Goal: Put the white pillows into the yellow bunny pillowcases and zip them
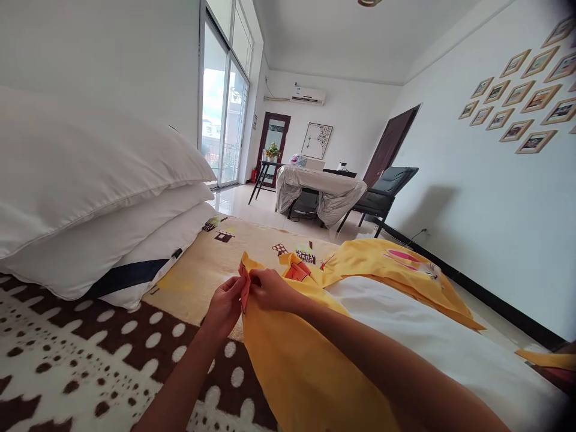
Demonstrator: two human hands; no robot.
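"Edges, room?"
"Open blanket (pixel 193 279) between pillows (pixel 103 180) and yellow cloth (pixel 288 360); far edge past the hands. White fabric (pixel 396 324) hems the right."
"Cloth's lie?"
"Centre, narrow end pointing away, long axis near-to-far."
"Hands?"
"Left hand (pixel 226 301), right hand (pixel 273 290) both pinching its far end."

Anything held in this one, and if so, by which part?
Yes, a yellow cloth: the left hand and right hand both pinch its upper edge, where reddish fabric shows.
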